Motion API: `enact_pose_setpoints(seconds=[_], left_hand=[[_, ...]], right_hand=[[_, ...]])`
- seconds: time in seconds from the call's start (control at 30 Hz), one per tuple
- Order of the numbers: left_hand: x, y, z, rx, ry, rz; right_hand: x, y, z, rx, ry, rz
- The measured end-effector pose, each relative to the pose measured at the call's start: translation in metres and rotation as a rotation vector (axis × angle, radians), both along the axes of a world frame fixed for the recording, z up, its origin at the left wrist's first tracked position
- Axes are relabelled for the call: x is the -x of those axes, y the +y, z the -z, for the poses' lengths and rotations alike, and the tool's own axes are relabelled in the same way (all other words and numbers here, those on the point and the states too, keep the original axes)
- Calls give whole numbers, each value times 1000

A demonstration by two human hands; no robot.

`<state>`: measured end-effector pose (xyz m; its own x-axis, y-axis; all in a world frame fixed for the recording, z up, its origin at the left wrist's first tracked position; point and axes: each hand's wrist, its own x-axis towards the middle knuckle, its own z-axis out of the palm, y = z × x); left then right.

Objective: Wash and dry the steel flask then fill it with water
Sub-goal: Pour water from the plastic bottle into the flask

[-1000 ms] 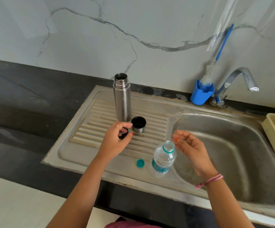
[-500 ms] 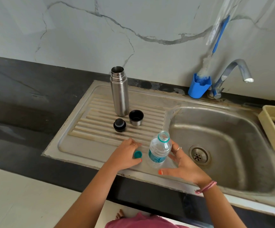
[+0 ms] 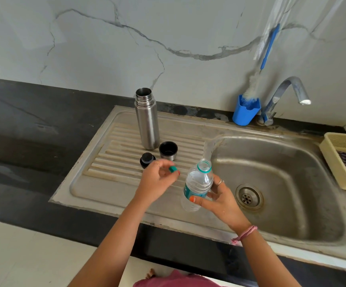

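The steel flask (image 3: pixel 147 119) stands upright and uncapped on the ribbed drainboard (image 3: pixel 114 160). Its steel cup lid (image 3: pixel 168 150) sits mouth up beside it, and the black stopper (image 3: pixel 146 159) lies just in front. My left hand (image 3: pixel 157 181) pinches a small teal bottle cap (image 3: pixel 173 169) between its fingertips, raised above the drainboard. My right hand (image 3: pixel 217 198) grips a clear plastic water bottle (image 3: pixel 198 184) with a teal label, open at the top and tilted slightly, close to the cap.
The sink basin (image 3: pixel 292 183) with its drain (image 3: pixel 249 197) lies to the right. A steel tap (image 3: pixel 286 94) stands behind it. A blue holder (image 3: pixel 245 111) with a bottle brush is beside the tap. A cream basket (image 3: pixel 343 150) sits at far right. Black counter (image 3: pixel 33 125) extends left.
My left hand picked the teal cap off the drainboard and raised it toward the bottle's mouth. My right hand closed round the bottle and lifted it.
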<state>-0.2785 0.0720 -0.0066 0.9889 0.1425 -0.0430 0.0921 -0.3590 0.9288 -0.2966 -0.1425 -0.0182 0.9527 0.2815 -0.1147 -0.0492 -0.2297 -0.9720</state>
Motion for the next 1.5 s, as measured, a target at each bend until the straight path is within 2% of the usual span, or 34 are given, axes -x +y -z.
enact_pose_setpoints(seconds=[0.1, 0.13, 0.2, 0.27, 0.6, 0.77, 0.87, 1.07, 1.2, 1.27, 1.37, 1.43, 1.5], left_hand=[[-4, -8, -44, 543, -20, -101], [-4, -11, -59, 676, -34, -89], [-3, -20, -82, 800, -67, -46], [-2, -28, -95, 787, -98, -3], [-8, -43, -96, 376, -186, -27], [-14, -39, -100, 320, -212, -43], [-19, -39, -100, 340, -173, -53], [-25, -42, -108, 515, -96, -66], [-29, -32, -114, 634, -44, 166], [-31, -27, -112, 672, -33, 294], [-33, -21, -110, 728, -18, 375], [-35, -23, -109, 710, -17, 363], [-37, -32, -111, 678, -35, 246]], right_hand=[[-3, -1, -5, -24, -2, 29], [-4, -1, -7, -19, -7, 28], [-7, -1, -10, -11, -21, 31], [-9, 0, -13, -10, -39, 34], [-10, 5, -30, -56, -178, 108], [-9, 10, -36, -50, -263, 166], [-12, 10, -36, -31, -277, 184], [-11, 11, -48, -86, -244, 138], [-7, 10, -57, -316, -77, 52], [-7, 7, -58, -373, -29, 24], [-8, 6, -59, -396, 2, 12], [-9, 6, -61, -398, 1, 15], [-10, 7, -62, -383, -27, 35]])
